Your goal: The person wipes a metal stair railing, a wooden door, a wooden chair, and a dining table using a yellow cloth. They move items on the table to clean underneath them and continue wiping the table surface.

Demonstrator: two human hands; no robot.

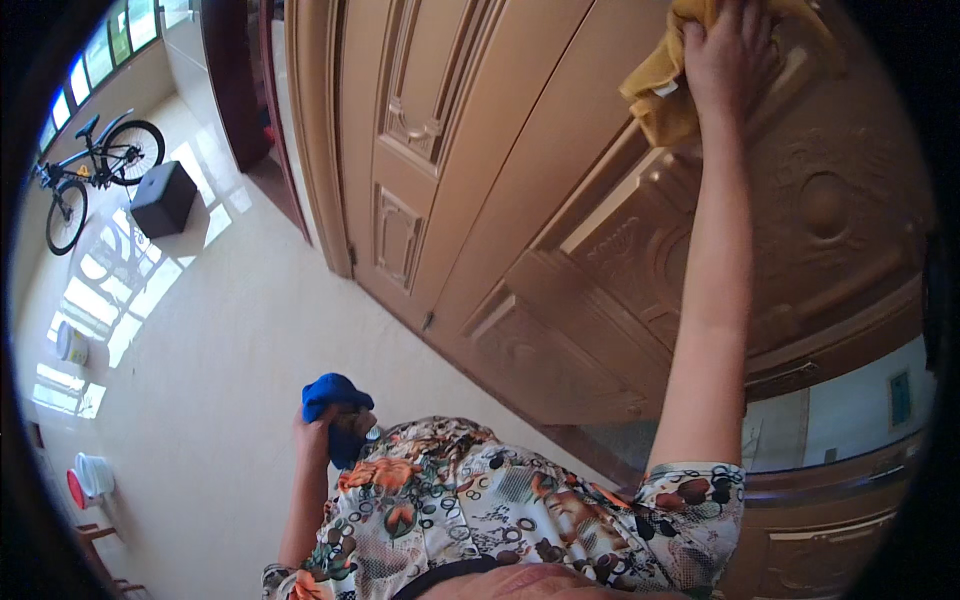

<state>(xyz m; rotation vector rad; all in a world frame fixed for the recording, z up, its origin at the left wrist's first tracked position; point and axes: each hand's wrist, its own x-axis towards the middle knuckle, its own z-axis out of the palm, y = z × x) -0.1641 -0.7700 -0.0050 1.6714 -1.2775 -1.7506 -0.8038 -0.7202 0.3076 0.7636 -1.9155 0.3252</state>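
My right hand [727,71] is raised high, its arm stretched out. It presses a yellow cloth [656,97] with a small white tag against a carved bronze-brown door panel [600,292]. Part of the cloth hangs below and to the left of the fingers, and its upper end runs out of view. Low at my left side, my left hand [319,424] grips a bunched blue cloth [330,394]. A darker patterned object shows beside that hand, partly hidden, and I cannot tell what it is.
A narrower door leaf [409,172] adjoins the panel on the left. On the pale tiled floor [225,360] stand a bicycle [94,161], a dark cube stool [163,199], a white bucket [73,343] and stacked pails [94,474]. Wooden furniture legs [97,532] show at lower left.
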